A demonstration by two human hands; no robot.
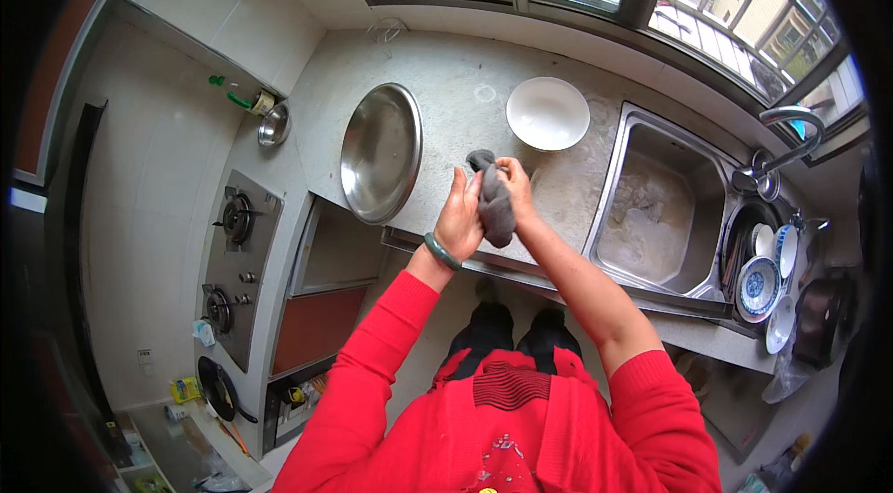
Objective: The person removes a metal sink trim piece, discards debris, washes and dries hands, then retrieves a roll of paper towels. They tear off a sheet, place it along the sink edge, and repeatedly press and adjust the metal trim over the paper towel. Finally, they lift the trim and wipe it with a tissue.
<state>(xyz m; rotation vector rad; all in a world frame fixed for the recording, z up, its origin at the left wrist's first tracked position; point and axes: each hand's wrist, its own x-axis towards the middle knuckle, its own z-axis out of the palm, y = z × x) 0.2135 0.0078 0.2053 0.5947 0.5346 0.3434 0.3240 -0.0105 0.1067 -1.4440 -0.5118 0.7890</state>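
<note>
Above the front edge of the counter, a dark grey cloth (496, 205) hangs bunched between my two hands. My left hand (459, 219), with a green bangle at the wrist, presses along the cloth's left side; its fingers are fairly straight and partly hidden by the cloth. My right hand (517, 192) is closed round the cloth from the right, near its upper part. Just beyond my hands sits a white bowl (548, 113) on the counter. To their left lies a wide, shiny steel basin (381, 153), apart from my fingers.
A steel sink (651, 205) with murky water is at the right, under a curved faucet (795, 121). Beside it, a rack holds stacked dishes (758, 286). A gas stove (237, 260) and small steel bowl (274, 125) are at the left. The counter (465, 56) ends below the windows.
</note>
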